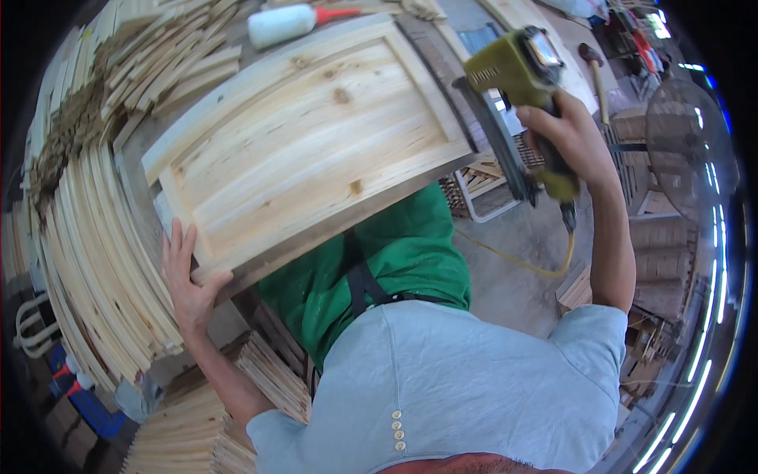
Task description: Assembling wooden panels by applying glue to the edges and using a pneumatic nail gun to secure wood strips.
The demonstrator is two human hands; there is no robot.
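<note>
A pale wooden panel [308,142] with a raised frame lies on the workbench in front of me. My left hand [187,280] presses flat on its near left corner, fingers spread. My right hand [570,138] grips the handle of a yellow-green pneumatic nail gun [517,87], held up off the panel's right edge with its long magazine pointing down. A yellow air hose [521,261] trails from the gun's handle toward the floor.
Stacks of thin wooden slats [95,261] line the bench to the left and top left. A white glue bottle with a red tip [288,22] lies beyond the panel. A hammer [596,75] and a fan [687,150] are at the right.
</note>
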